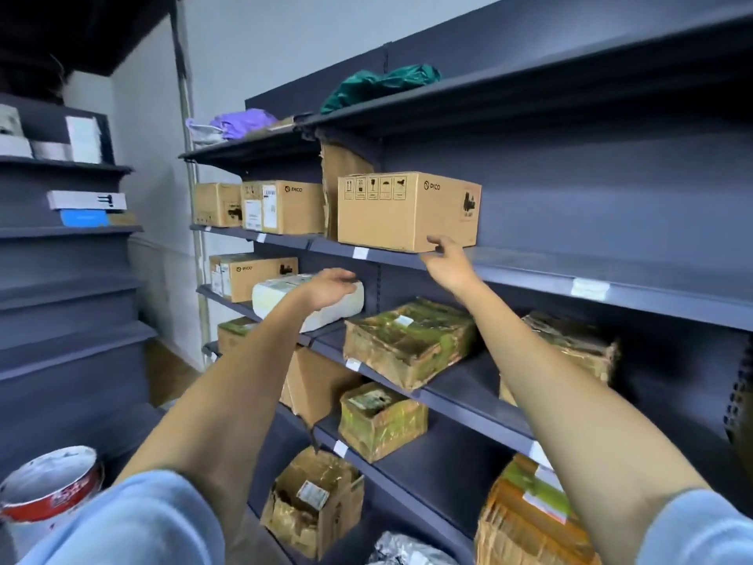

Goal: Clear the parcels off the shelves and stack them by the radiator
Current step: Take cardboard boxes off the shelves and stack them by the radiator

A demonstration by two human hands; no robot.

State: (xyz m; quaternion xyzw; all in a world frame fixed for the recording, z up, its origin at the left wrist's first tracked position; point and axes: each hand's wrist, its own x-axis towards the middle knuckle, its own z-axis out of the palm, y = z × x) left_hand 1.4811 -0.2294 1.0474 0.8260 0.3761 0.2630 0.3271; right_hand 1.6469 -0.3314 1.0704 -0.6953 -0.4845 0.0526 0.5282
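Up at chest height, both hands reach for a brown PICO box (407,210) on the shelf (529,275). The right hand (448,263) touches its lower front corner with loosened fingers; the left hand (330,287), open, hovers short of it (probably to brace the other side).

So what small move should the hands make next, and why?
Probably bring the left hand up to the brown box. The right hand already touches its bottom right corner with straight fingers, while the left is empty, lower, and away from it.
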